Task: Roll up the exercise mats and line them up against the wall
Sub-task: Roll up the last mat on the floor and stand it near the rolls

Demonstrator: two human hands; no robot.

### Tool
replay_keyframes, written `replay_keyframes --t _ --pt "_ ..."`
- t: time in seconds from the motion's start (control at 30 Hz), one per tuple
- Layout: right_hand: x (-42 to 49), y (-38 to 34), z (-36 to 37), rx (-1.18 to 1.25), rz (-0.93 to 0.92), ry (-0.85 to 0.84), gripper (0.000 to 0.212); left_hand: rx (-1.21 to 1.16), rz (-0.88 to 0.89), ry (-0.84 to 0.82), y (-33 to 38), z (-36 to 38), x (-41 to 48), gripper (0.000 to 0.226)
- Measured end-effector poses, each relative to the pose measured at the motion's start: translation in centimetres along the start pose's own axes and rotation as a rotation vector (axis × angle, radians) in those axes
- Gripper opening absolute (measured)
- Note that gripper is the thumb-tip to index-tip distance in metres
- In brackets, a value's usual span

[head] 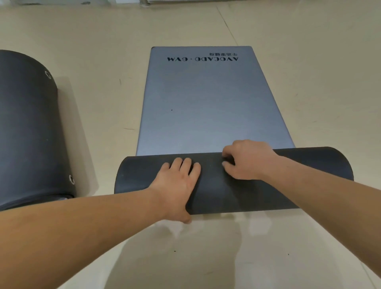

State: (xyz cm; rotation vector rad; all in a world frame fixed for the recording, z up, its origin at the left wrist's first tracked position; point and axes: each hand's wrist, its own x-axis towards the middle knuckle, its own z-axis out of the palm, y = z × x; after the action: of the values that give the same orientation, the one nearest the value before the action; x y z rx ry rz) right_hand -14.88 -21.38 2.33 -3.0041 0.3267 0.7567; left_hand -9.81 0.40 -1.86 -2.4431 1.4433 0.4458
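A grey-blue exercise mat lies flat on the floor, running away from me, with dark "AVOCADO GYM" lettering at its far end. Its near end is wound into a dark roll lying across my view. My left hand presses flat on top of the roll left of centre, thumb hooked under the near edge. My right hand rests on the roll's far side with fingers curled onto it. A second mat, rolled up and dark, lies on the floor at the left.
The beige floor spreads out on all sides, glossy near me. A wall base and a metal strip show at the top edge, far beyond the flat mat.
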Motion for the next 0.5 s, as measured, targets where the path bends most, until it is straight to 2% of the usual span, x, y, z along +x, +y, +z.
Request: replay_keyframes --t 0.13,0.23,0.33,0.5 --pt "-1.7 0.4 0.2 -0.123 0.033 -0.207 0.128 0.063 -0.033 -0.020 -0.4 1.5 1.2 0.153" --pt "-2.3 0.4 3.3 -0.235 0.057 -0.190 0.161 0.034 -0.035 -0.033 -0.5 1.7 2.1 0.144" --pt "-1.8 1.0 4.9 -0.270 0.012 -0.086 0.159 0.008 0.017 -0.047 -1.2 0.4 2.8 0.132" --pt "-1.6 2.4 2.0 -0.127 -0.060 -0.089 0.130 -0.050 0.054 -0.121 -2.4 -2.4 3.3 0.108"
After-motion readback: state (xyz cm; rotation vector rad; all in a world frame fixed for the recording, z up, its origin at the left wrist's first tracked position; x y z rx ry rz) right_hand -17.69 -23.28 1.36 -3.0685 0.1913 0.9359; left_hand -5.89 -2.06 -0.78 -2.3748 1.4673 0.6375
